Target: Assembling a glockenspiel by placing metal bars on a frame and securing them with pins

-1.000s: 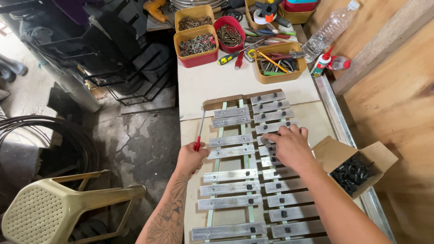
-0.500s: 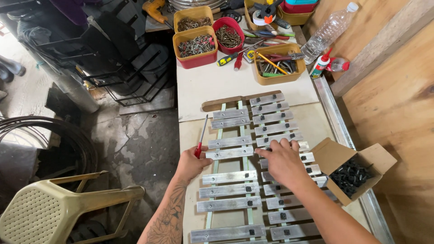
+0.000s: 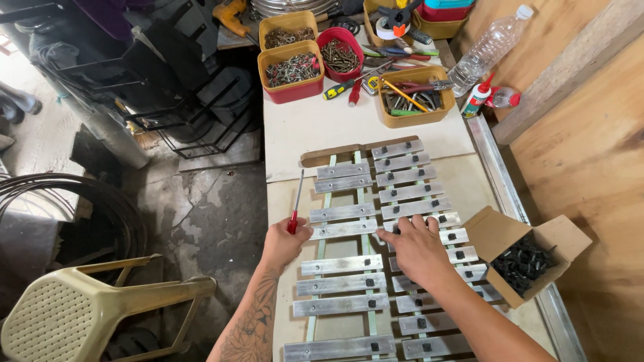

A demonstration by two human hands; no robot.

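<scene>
The left hand is closed around the red handle of a screwdriver, whose thin shaft points away from the person, up past the knuckles. This hand rests at the left edge of a rack of metal bars that lies flat on the desk; the bars are laid crosswise in two columns over pale green rails, most with a small dark fastener near one end.

The right hand lies palm down on the right column of bars, just beside the left hand, fingers spread a little and fingertips touching a bar; it grips nothing that can be seen.

Just to the right of the right hand stands an open cardboard box holding small black pieces. Well beyond both hands, at the far end of the desk, sit an orange-and-red tub of screws, a red bowl of screws and an orange tray of hand tools. To the right of that tray are a glue bottle with a red tip and a clear plastic bottle. Down to the left of the left arm, on the floor, stands a beige plastic stool.
</scene>
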